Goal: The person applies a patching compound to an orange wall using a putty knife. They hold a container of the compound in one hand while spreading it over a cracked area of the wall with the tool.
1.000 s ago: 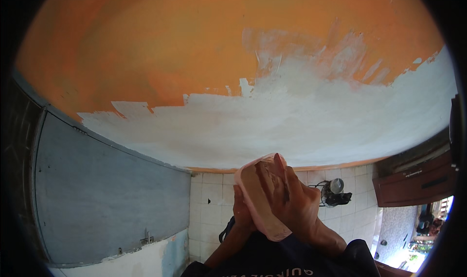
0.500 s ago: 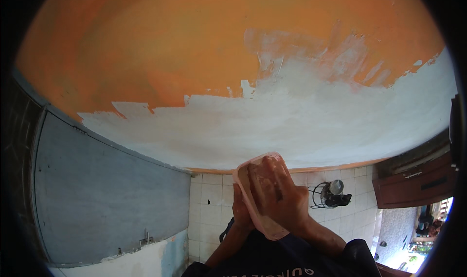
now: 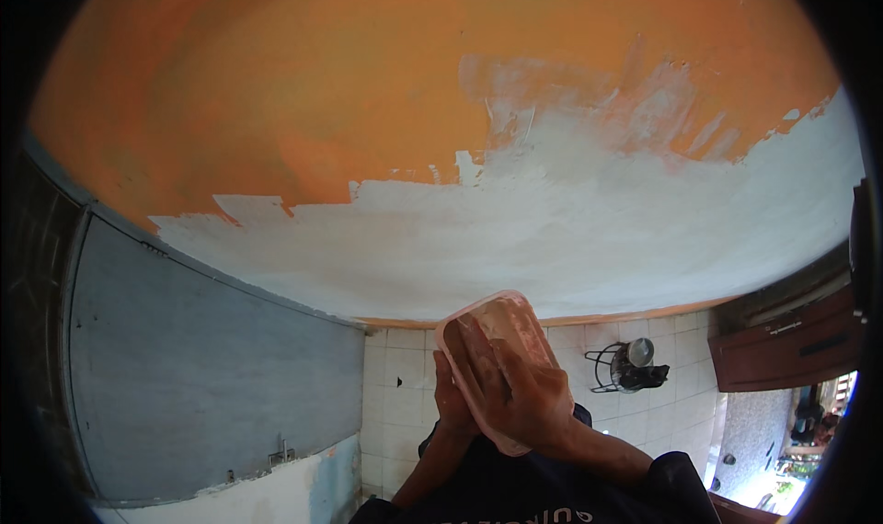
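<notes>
A pink rectangular plastic tub (image 3: pixel 528 325), tilted and smeared with pale residue, is held in front of my body. My left hand (image 3: pixel 453 400) is wrapped round its left side, with the thumb side along the rim. Over the open top lies my right hand (image 3: pixel 529 400), fingers bent down into the tub. Whatever those fingers grip is hidden by the hand. Beyond the tub rises an orange wall (image 3: pixel 322 92) whose lower part carries a white coat (image 3: pixel 441 239) with a ragged upper edge and thin smears at the upper right.
A grey door (image 3: pixel 212 358) stands at the left. On the white tiled floor (image 3: pixel 405 395), a black-framed stool (image 3: pixel 602 368) holds a round metal-looking container (image 3: pixel 640 350) and a dark item. A brown wooden door or panel (image 3: pixel 782 340) is at the right, beside a bright doorway.
My right hand has shifted down and toward my body within the tub, uncovering more of the tub's far inside. The left hand keeps its hold, and the view has moved slightly.
</notes>
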